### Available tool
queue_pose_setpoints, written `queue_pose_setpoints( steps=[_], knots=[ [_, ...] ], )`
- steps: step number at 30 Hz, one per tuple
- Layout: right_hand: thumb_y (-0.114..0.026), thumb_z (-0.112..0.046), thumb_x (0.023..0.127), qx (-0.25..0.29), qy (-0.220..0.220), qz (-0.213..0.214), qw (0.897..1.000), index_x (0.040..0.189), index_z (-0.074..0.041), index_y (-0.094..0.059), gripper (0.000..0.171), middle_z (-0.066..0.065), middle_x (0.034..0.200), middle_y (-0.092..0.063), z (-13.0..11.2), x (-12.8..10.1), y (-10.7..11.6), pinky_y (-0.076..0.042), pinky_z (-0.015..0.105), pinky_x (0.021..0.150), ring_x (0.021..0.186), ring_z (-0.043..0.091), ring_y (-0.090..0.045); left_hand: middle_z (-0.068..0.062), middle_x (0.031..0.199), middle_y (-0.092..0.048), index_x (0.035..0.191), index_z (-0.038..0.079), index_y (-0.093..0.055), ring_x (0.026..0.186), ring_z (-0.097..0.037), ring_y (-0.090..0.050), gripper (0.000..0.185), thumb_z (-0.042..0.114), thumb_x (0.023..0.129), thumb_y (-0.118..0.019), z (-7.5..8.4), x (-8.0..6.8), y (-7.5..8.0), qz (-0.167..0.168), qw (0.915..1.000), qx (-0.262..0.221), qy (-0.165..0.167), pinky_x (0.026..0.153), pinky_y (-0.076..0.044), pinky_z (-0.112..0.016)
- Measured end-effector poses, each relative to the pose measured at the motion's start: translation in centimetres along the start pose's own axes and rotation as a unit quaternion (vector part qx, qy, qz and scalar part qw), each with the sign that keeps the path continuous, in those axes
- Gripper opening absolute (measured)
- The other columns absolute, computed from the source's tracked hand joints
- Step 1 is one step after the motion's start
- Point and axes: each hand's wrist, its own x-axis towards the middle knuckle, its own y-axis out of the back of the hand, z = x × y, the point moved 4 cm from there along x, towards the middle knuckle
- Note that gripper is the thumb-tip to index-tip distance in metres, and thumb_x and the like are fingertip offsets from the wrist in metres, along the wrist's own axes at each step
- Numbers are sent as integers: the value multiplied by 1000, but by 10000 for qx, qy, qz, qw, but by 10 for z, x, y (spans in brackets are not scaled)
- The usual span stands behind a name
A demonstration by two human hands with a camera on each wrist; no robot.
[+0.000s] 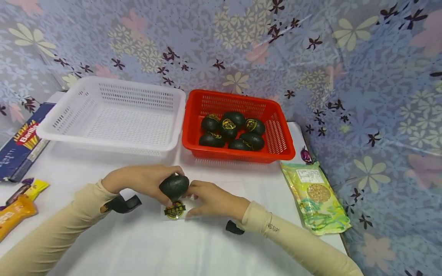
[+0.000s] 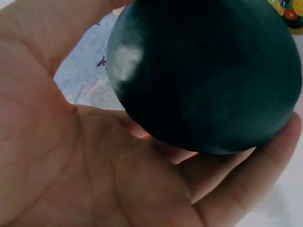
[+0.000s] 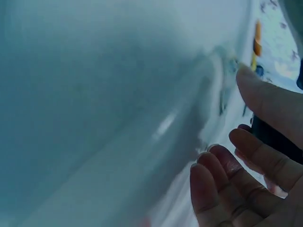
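Head view takes in the whole desk [image 1: 138, 245]: the left hand [image 1: 139, 180] grips a dark egg [image 1: 174, 186] just above the desk, in front of the two baskets, fingers curled round it. The right hand [image 1: 210, 199] touches the egg's right side and a clear wrapper [image 1: 177, 210] bearing a round gold-and-black label, which lies on the desk under the egg. Its fingers are bent; whether they pinch the wrapper or the egg I cannot tell.

Behind the hands, a white basket [image 1: 114, 115] sits just beside a red basket [image 1: 276, 126] holding more dark eggs [image 1: 233, 130] with the same labels. A green packet [image 1: 317, 199] lies to the right, a blue box [image 1: 20, 145] and orange and yellow packets [image 1: 17, 207] to the left.

Left wrist view shows what the head view hides: the egg [image 2: 203, 75] resting against the palm [image 2: 85, 161], fingertips wrapped under it, its surface smooth with a pale smudge.

Right wrist view is blurred; only the curled fingers [image 3: 246, 165] beside a dark sliver of egg [image 3: 274, 137] and a glossy sheet, perhaps the wrapper, can be made out.
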Motion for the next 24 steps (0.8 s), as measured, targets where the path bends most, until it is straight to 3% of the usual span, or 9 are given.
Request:
queue_pose_setpoints(
  steps=[4,9,17,24],
  knots=[
    [-86,-33,80,-307,13,-120,9995,125,-15,-67,52,-2,121,-64,1,4,-11,-49,22,101,110,11,-60,2,109,-71,121,17,-52,94,-10,-63,55,17,76,-83,-5,5,-7,-327,9991,-248,43,87,-49,-27],
    [-85,-40,79,-618,113,10,9980,127,-17,-66,57,-3,120,-63,1,8,-19,-48,22,102,110,9,-58,1,112,-69,122,17,-50,96,-11,-61,56,14,75,-81,-15,6,-10,-486,9975,-462,202,87,-46,-27],
    [-86,-38,79,-660,248,99,9975,103,-18,-69,36,-7,111,-60,-3,16,-22,-49,18,96,103,6,-57,-6,112,-68,125,12,-48,97,-19,-64,59,13,77,-81,-30,7,-6,-458,9906,-1233,365,89,-50,-31],
    [-84,-39,81,-640,432,47,9970,92,-19,-67,28,-8,106,-58,-7,20,-26,-46,13,85,94,4,-54,-9,112,-67,125,9,-48,97,-20,-66,60,14,77,-82,-37,4,-7,-437,9870,-1515,314,89,-51,-29]
  ],
)
